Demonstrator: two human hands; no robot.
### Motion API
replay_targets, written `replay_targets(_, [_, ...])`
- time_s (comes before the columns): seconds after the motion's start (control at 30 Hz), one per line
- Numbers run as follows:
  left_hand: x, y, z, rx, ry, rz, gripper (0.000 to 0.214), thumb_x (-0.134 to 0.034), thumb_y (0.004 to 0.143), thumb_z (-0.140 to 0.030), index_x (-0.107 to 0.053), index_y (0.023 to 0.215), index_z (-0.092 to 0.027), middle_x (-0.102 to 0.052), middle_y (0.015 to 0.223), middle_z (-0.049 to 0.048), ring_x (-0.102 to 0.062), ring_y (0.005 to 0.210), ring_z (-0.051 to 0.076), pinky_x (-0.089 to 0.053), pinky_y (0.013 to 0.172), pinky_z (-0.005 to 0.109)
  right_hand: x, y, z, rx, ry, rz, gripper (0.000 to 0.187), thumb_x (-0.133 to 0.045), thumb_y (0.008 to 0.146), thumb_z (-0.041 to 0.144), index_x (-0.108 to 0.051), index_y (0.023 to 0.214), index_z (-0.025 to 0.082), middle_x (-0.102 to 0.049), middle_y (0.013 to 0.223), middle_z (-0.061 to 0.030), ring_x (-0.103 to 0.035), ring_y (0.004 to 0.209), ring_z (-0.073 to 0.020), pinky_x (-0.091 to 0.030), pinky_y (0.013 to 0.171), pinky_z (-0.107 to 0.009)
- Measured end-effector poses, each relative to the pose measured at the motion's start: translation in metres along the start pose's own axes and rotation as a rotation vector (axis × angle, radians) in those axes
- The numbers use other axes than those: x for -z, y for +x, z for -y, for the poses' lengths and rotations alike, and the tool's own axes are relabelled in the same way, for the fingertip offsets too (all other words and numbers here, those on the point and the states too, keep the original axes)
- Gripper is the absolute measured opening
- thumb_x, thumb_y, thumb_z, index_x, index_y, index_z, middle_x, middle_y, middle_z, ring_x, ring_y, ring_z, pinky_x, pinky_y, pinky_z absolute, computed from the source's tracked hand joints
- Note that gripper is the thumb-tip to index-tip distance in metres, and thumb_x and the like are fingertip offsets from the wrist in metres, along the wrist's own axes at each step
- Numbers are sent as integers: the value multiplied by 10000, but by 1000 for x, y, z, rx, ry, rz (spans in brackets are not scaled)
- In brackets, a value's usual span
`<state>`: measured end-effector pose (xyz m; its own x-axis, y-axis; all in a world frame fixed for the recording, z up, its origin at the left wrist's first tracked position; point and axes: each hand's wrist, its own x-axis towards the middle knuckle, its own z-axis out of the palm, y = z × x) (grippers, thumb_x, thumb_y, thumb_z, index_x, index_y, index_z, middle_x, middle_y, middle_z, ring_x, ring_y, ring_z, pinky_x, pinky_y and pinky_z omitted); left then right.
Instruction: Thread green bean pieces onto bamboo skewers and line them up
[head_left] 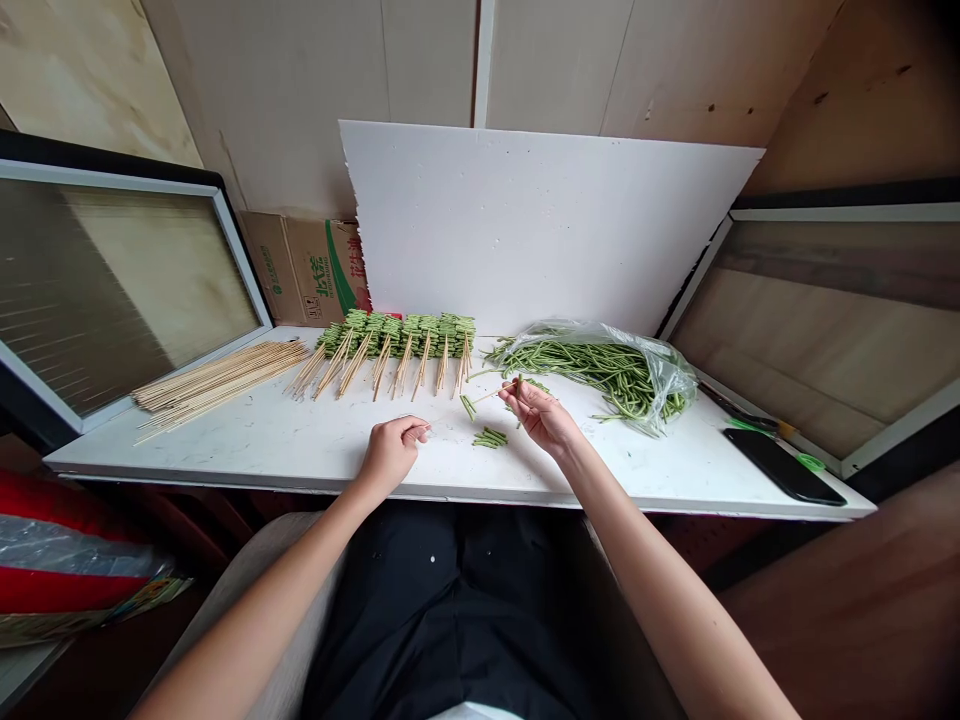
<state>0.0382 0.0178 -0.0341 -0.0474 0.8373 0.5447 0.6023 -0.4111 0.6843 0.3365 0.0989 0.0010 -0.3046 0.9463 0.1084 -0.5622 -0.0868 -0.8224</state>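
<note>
My right hand [538, 412] pinches a thin bamboo skewer [491, 392] that points left, with a short green bean piece [468, 405] near its far end. My left hand [394, 450] rests on the white table [262, 440] with its fingers curled and thumb meeting fingertips; I cannot make out anything in it. A small heap of cut bean pieces [490, 437] lies between the two hands. Behind them stands a row of finished bean skewers [397, 345]. To the right, a clear plastic bag [660, 365] holds long green beans [592, 365].
A pile of bare bamboo skewers [217, 380] lies at the left of the table. A black phone [784, 466] and a green-handled tool [757, 425] lie at the right edge. A white foam board [540, 220] leans behind, beside a cardboard box [307, 265]. Framed panels flank both sides.
</note>
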Motion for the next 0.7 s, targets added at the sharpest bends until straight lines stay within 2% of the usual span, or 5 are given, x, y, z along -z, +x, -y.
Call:
replay_targets(0.27, [1, 0, 0, -13, 30, -5, 248, -572, 925, -173, -802, 844, -213, -782, 751, 15, -712, 702, 183, -540, 739, 273, 0, -1, -1, 16, -112, -34, 371, -969, 753, 394, -801, 1024, 206, -801, 1143, -73, -776, 1144, -238, -680, 949, -252])
replay_targets(0.53, [0, 0, 3, -6, 14, -7, 262, -567, 932, -171, -805, 829, -209, -804, 809, 35, -756, 805, 207, -563, 783, 287, 0, -1, 1, -6, -140, -36, 361, -940, 786, 428, -797, 1027, 200, -798, 1136, -77, -768, 1162, -231, -677, 927, -232])
replay_targets(0.7, [-1, -1, 2, -2, 22, 0, 263, -565, 940, -178, -805, 837, -209, -801, 806, 34, -745, 788, 200, -554, 768, 283, -2, -2, 2, -16, -118, -43, 359, -959, 764, 397, -801, 1022, 202, -802, 1121, -64, -775, 1145, -221, -674, 915, -213])
